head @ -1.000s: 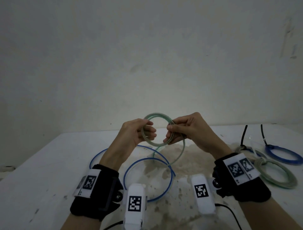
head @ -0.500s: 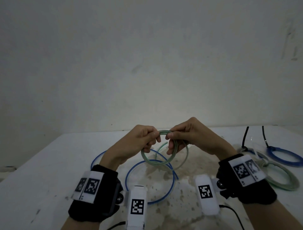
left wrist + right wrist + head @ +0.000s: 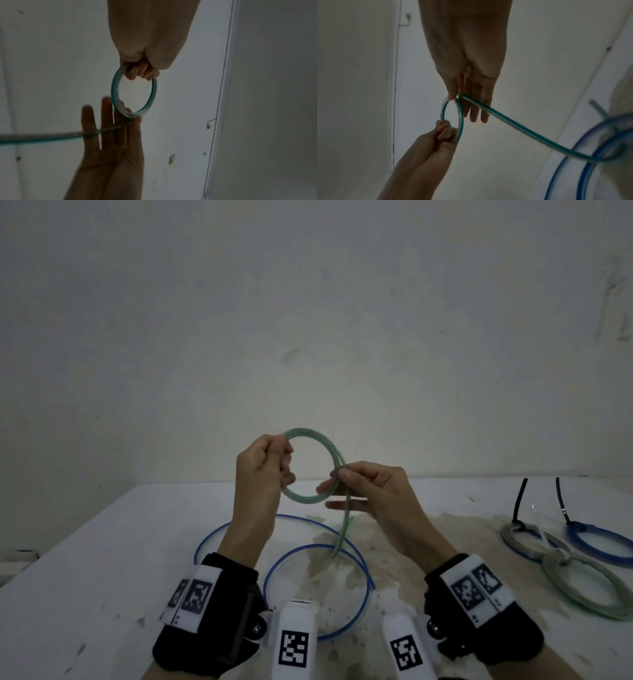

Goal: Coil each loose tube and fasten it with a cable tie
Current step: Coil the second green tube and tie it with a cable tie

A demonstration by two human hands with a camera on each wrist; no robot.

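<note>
Surface (image 3: 102,542): white, stained toward the middle, carrying everything. Three finished coils (image 3: 582,583) are lying at the far right, each apparently already fastened; two black cable ties (image 3: 519,501) are sticking up from them. A loose blue tube (image 3: 356,607) is lying in wide open loops directly under the hands, not yet coiled

Green tube (image 3: 308,498): being held up in the air, well above the surface, wound into a small ring of several turns. A free tail is hanging down from the right side of the ring toward the blue tube

Left hand (image 3: 263,470): fingers are curling round the left side of the ring, clamping the turns together

Right hand (image 3: 373,491): thumb and forefinger are pinching the tube where the tail is leaving the ring; the remaining fingers are lying straight and relaxed

Step in hand, as judged: winding the last of the tail onto the ring. To do it well:
- keeping the left hand's clamp firm, since the tube is looking springy and the turns may fan apart
- feeding the tail with the right hand so that each new turn is matching the ring's size
- keeping the tail from snagging the blue tube below
- holding the stack closed until a tie is going round it

No spare tie is visible near the hands
</note>
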